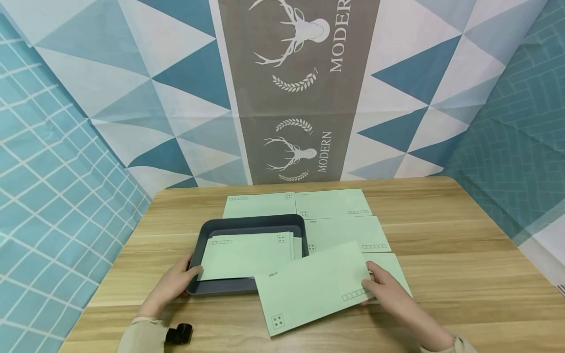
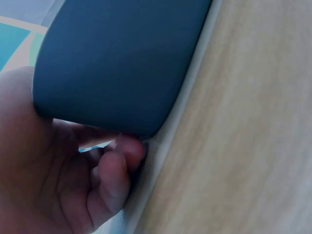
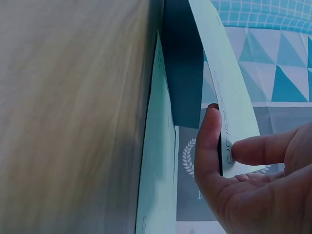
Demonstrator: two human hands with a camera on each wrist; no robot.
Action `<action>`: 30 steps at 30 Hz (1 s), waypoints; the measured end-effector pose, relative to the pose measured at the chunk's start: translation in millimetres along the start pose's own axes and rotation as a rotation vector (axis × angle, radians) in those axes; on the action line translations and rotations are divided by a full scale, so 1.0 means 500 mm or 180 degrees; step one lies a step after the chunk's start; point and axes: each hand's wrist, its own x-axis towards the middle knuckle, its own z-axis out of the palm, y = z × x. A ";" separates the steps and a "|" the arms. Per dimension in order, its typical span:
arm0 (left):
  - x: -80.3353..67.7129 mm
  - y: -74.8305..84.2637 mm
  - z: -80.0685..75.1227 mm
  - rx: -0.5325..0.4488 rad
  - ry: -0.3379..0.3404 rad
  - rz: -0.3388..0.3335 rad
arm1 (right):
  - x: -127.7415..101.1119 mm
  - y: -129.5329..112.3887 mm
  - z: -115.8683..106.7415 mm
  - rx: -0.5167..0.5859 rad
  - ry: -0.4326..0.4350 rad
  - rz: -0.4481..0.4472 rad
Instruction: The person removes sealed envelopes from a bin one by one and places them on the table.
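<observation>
A pale green envelope (image 1: pixel 313 289) is pinched at its right end between the thumb and fingers of my right hand (image 1: pixel 385 287). In the right wrist view the thumb presses one face of this envelope (image 3: pixel 233 92) near its printed row of boxes, fingers behind. The held envelope slants in front of the tray's lower right corner. My left hand (image 1: pixel 173 283) grips the left side of a dark grey tray (image 1: pixel 251 220), thumb over the rim. The left wrist view has the curled fingers at the tray's (image 2: pixel 122 58) underside edge. Several green envelopes (image 1: pixel 247 255) lie stacked inside the tray.
More green envelopes lie on the wooden table (image 1: pixel 450 255), behind the tray and to its right: one at back left (image 1: pixel 258 206) and several in a right column, such as a middle envelope (image 1: pixel 348 233). A patterned cloth (image 1: pixel 176 88) hangs behind the table.
</observation>
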 end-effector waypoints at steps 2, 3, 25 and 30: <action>0.000 -0.001 0.000 0.0007 0.0002 0.0004 | -0.006 0.003 -0.005 -0.0017 -0.0029 -0.0015; 0.001 -0.001 0.000 0.0014 0.0003 0.0006 | -0.009 0.006 -0.007 -0.0016 -0.0058 -0.0037; 0.002 -0.001 0.001 0.0037 0.0000 0.0013 | -0.076 0.052 -0.040 -0.0160 -0.0199 0.0242; 0.001 0.000 0.000 0.0048 0.0012 0.0008 | -0.086 0.062 -0.047 -0.0224 -0.0181 0.0356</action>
